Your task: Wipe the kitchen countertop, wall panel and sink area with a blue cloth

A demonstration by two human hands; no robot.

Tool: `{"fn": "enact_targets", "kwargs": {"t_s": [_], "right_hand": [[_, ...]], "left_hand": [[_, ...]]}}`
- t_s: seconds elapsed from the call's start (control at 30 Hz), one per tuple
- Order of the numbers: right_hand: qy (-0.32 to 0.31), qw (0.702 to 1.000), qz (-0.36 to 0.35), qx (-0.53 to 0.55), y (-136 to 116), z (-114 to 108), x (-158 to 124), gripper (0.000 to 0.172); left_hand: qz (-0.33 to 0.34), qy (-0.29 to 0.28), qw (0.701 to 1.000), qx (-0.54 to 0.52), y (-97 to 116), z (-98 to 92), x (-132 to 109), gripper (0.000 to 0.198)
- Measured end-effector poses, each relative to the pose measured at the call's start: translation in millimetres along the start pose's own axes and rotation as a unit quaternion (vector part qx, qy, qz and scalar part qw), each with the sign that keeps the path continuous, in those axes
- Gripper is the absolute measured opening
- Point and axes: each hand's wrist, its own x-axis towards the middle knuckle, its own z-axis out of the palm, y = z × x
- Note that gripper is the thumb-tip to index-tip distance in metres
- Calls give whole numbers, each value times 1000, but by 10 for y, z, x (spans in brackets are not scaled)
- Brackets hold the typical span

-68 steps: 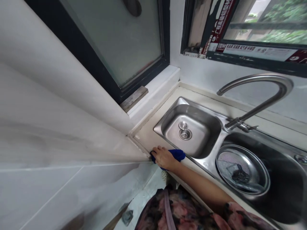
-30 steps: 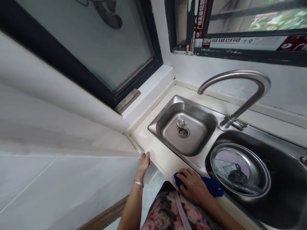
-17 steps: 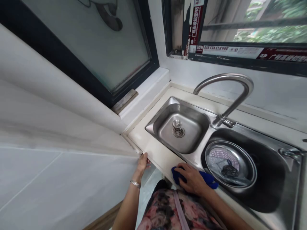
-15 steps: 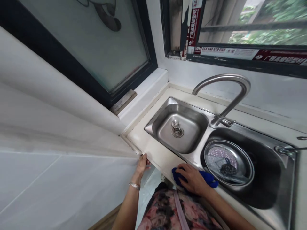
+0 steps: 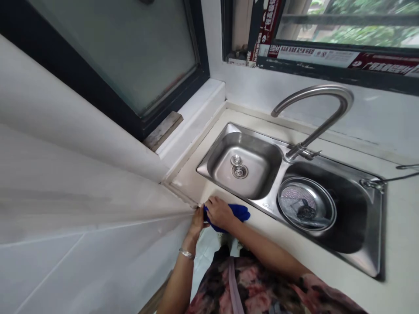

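Note:
A blue cloth (image 5: pixel 241 212) lies bunched over the front edge of the pale countertop (image 5: pixel 186 185), left of centre. My right hand (image 5: pixel 220 213) is closed on it, fingers bent, near the corner where counter meets wall. Right beside it, my left hand (image 5: pixel 197 221) grips the counter's front edge at that corner, with part of its fingers hidden. A silver bracelet (image 5: pixel 186 253) circles my left wrist. Just behind the hands is the left basin (image 5: pixel 258 159) of a steel double sink, with a drain and a loose strainer in it.
A steel bowl (image 5: pixel 331 213) holding a perforated colander and a plastic bag sits in the right basin (image 5: pixel 352 218). The curved faucet (image 5: pixel 347 102) rises behind the sink. White wall (image 5: pixel 98 192) closes off the left. A wood piece (image 5: pixel 163 131) lies on the ledge below the dark-framed window.
My right hand has slid left along the counter edge with the blue cloth, up against my left hand. The left hand stays at the corner. The view has shifted slightly.

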Motion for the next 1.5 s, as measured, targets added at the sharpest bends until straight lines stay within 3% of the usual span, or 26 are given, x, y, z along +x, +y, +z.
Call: {"fn": "enact_targets", "kwargs": {"t_s": [0.17,0.27,0.37,0.5,0.63,0.7,0.83,0.93,1.0,1.1,1.37,1.5], "right_hand": [[29,999,22,-1,-45,2,126,23],[73,995,70,-5,11,56,-19,27],[96,987,127,5,130,111,-321,29],[153,964,216,35,365,181,-988,29],[228,925,305,6,673,249,-1881,29],[254,903,346,-23,836,266,-2383,30],[265,854,439,-86,1089,243,-3281,31],[257,823,491,-125,1144,213,-3567,30],[236,824,496,-141,1099,214,-3504,30],[200,849,467,-145,929,251,-3127,32],[184,916,343,-98,314,338,-1540,30],[161,944,276,-85,140,337,-862,31]], "left_hand": [[58,-17,988,144,98,-103,-63,35],[118,-24,963,243,134,-210,-198,22],[213,-21,915,341,190,-223,-245,29],[344,-40,867,359,378,109,-51,38],[402,36,831,382,534,583,241,32],[408,71,824,386,539,718,335,33],[423,67,829,360,485,745,420,36],[410,30,851,327,470,706,441,34],[403,22,858,318,475,701,448,35],[399,16,862,313,486,714,456,36],[401,-4,864,305,473,713,439,38],[435,25,847,305,412,702,480,40]]}}
